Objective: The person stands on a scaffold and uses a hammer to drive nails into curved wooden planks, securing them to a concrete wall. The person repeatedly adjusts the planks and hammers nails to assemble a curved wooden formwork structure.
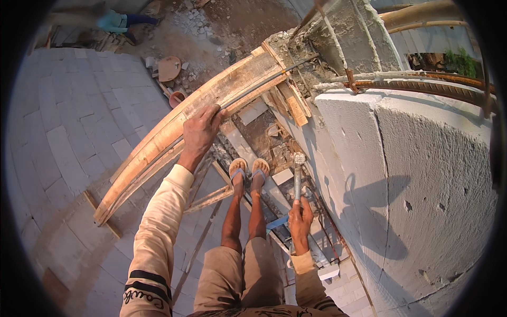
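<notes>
My left hand (199, 133) is closed around a thin dark steel rod (264, 82) lying along a curved wooden formwork (153, 142). The rod's far end reaches past the boards onto rough concrete. Low on the right, my right hand (301, 223) grips a hammer (298, 177) by its handle. The hammer's pale, round head points away from me, near the wall and apart from the formwork.
My sandalled feet (249, 168) stand on narrow planks high above rubble. A grey block wall (428, 185) rises close on the right, with rusty rebar (433, 90) along its top. Another block wall (79, 121) curves on the left. A person (119, 22) is far below.
</notes>
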A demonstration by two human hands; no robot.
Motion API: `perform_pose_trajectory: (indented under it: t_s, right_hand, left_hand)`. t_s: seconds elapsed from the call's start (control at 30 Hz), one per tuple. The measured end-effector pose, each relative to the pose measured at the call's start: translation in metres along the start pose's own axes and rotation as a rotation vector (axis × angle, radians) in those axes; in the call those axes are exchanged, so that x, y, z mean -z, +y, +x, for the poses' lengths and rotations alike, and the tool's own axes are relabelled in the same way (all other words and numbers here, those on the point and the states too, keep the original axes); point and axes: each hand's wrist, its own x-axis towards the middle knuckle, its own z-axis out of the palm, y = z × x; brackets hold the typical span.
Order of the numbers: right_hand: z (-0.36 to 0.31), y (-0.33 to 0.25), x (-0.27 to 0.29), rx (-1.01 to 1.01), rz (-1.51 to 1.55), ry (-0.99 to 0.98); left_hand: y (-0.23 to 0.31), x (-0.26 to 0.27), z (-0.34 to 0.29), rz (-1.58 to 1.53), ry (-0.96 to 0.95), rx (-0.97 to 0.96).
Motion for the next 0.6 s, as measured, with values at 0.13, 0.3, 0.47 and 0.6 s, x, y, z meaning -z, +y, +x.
perform_pose_trajectory:
  t_s: [0.13, 0.3, 0.47, 0.6]
  right_hand:
    - [-0.010, 0.030, -0.001, -0.022, 0.006, 0.034]
    - [-0.021, 0.057, -0.002, 0.025, -0.118, 0.035]
    - [-0.024, 0.066, -0.003, 0.010, -0.139, 0.036]
    - [-0.022, 0.060, -0.003, -0.009, -0.113, -0.021]
  left_hand:
    - [0.001, 0.002, 0.001, -0.024, -0.032, 0.024]
    - [0.002, 0.002, 0.001, -0.079, -0.015, 0.044]
    - [0.001, -0.001, 0.000, -0.060, 0.031, 0.009]
    - [0.005, 0.002, 0.000, 0.015, 0.050, -0.028]
